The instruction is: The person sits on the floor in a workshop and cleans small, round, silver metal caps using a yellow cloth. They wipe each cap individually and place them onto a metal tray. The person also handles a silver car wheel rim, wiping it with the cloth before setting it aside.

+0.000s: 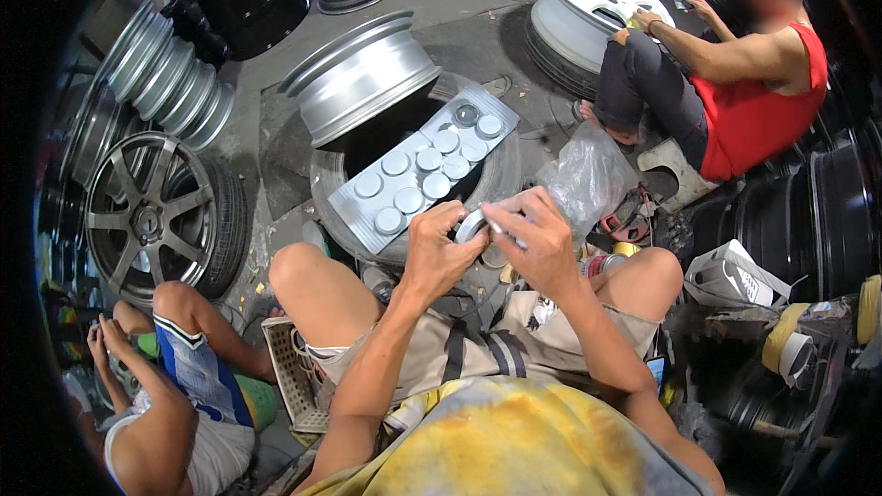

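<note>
My left hand [432, 253] pinches a round grey cap [471, 226], which looks like a wheel centre cap, tilted up on its edge. Against its right side, my right hand [536, 243] has its fingers drawn together. A small pale thing shows between those fingers, too small to make out. Just beyond my hands, a silver-grey board [349, 208] slopes across a tyre [328, 165]. Several similar round grey caps [396, 163] lie on it in loose rows, and a darker one [466, 115] is near its far end.
A silver wheel rim [367, 78] leans on the tyre's far side. A clear plastic bag [588, 179] lies to the right. Far right, a person in red [763, 110] works at a white wheel [597, 0]. Another person [184, 404] sits at left near a dark spoked wheel [152, 220].
</note>
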Tool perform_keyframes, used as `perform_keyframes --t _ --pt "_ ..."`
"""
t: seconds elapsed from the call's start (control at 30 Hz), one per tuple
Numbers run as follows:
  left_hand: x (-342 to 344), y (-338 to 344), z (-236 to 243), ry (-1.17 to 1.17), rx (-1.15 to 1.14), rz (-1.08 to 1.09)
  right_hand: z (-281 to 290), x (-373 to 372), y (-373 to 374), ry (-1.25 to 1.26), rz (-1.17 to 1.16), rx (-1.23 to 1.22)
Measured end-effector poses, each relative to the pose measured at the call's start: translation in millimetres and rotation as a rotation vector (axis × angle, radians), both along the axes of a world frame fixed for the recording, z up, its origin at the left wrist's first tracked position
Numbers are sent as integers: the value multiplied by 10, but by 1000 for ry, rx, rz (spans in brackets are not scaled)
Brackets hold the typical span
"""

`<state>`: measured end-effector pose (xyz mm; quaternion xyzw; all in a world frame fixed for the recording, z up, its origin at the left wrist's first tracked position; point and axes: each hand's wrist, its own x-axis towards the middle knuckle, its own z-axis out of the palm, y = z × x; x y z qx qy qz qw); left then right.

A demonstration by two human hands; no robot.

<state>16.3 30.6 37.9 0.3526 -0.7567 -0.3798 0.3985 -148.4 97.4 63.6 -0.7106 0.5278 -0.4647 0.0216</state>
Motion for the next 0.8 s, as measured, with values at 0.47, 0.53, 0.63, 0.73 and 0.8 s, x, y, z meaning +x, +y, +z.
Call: perform_keyframes --t 0.47,0.53,0.63,0.73,0.8 --pt "96 -13 77 -24 455 -145 41 -173 -1 41 141 113" --pt "99 -29 51 26 440 -186 11 -186 -6 10 154 84" --pt "123 -27 31 40 446 -220 123 -8 -24 -26 156 34" --pt "81 -7 51 278 734 -137 4 47 49 -316 -13 150" --pt "59 -48 -38 412 797 -107 -100 190 224 -461 -58 262"
